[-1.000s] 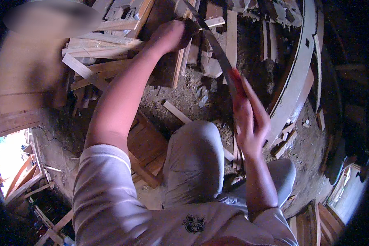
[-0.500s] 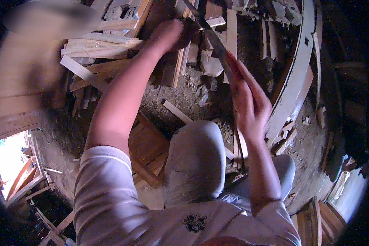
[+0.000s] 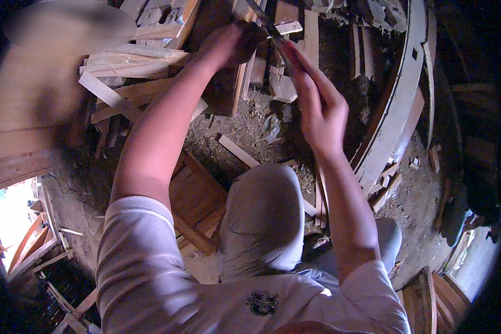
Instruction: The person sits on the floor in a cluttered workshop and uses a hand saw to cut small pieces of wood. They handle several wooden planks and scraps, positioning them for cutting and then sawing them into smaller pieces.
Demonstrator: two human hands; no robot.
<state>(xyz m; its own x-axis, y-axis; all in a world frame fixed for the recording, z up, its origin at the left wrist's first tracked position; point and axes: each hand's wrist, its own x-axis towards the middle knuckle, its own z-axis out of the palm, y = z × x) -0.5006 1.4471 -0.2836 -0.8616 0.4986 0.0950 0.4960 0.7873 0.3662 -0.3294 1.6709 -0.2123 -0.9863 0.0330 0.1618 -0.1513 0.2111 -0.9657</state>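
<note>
My right hand (image 3: 317,108) is shut on the handle of a hand saw, whose thin dark blade (image 3: 264,22) runs up and left from my fingers. My left hand (image 3: 228,44) reaches forward with the arm stretched out. It grips a narrow wooden strip (image 3: 242,78) that lies over a dark wooden block (image 3: 220,97). The blade meets the wood just right of my left hand. The handle itself is hidden inside my fist.
A pile of pale wooden slats (image 3: 128,61) lies to the left. A long curved wooden rim (image 3: 395,111) arcs along the right. A low wooden stool (image 3: 197,200) stands beside my bent knee (image 3: 261,217). Loose offcuts (image 3: 236,150) lie on the dirt floor.
My right hand has pushed the saw forward and up toward the left hand, so less blade shows. The left hand has kept its hold on the wood.
</note>
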